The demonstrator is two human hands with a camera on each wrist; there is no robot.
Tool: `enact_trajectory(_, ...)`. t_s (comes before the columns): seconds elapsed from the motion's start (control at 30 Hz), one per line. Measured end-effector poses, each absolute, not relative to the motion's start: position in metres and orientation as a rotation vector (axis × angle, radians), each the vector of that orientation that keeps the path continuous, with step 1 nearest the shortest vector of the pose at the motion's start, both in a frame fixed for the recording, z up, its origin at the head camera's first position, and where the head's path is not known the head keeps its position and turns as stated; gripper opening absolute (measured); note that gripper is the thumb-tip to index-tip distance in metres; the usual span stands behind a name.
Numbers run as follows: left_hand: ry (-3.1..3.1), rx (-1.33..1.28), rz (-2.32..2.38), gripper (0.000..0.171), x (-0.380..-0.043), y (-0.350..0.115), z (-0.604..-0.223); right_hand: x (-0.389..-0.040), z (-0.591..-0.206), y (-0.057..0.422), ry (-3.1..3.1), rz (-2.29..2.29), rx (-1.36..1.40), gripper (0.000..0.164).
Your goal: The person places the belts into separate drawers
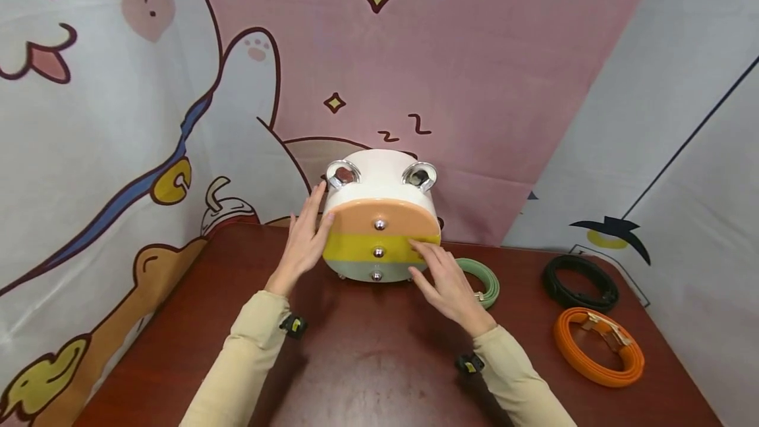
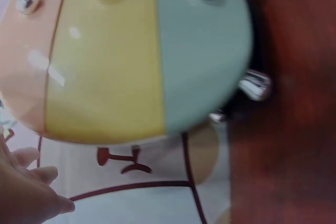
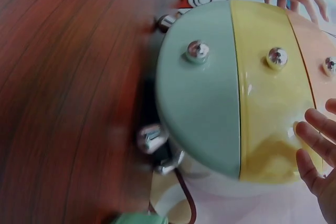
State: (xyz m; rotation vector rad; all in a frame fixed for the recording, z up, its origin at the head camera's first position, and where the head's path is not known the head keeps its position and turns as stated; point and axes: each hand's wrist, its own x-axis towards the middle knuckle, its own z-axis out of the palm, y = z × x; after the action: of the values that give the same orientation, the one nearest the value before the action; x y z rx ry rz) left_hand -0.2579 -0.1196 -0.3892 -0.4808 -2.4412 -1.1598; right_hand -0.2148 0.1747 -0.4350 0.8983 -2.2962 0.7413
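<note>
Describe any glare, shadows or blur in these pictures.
Head view: soft glare on the tabletop; left wrist: white streaks of glare on the peach drawer and yellow drawer, tabletop blurred; right wrist: shadow on the yellow drawer beside the right hand, chrome feet blurred.

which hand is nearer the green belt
Right: the right hand overlaps the green belt in the head view; the left hand is farther, at the left of the striped box.

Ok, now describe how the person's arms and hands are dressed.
Both arms wear long, puffy cream sleeves. A small black device with a yellow-green patch sits near each wrist. The left hand and right hand are bare, without gloves.
</note>
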Motion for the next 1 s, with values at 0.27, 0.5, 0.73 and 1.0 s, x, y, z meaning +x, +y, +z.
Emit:
enact_trajectory(0.27,-2.402,-0.539,-1.163,0.066,-0.271,-0.104,-0.363,-0.220,-0.432,0.154,-2.215,0.889,0.894,0.048)
enact_trajectory(0.5,-2.358,-0.548,-1.210,0.068,-0.285,-0.095,-0.346,-0.223,-0.419,0.143,-2.157,0.977,0.898,0.046)
enact_trajectory(0.73,-2.325,-0.603,-1.262,0.073,-0.299,-0.095,-0.342,-0.228,-0.410,0.134,-2.094,1.067,0.954,0.045)
enact_trajectory(1.0,-2.289,-0.666,-1.399,0.066,-0.302,-0.099,-0.346,-0.231,-0.404,0.126,-2.090,1.148,0.975,0.042)
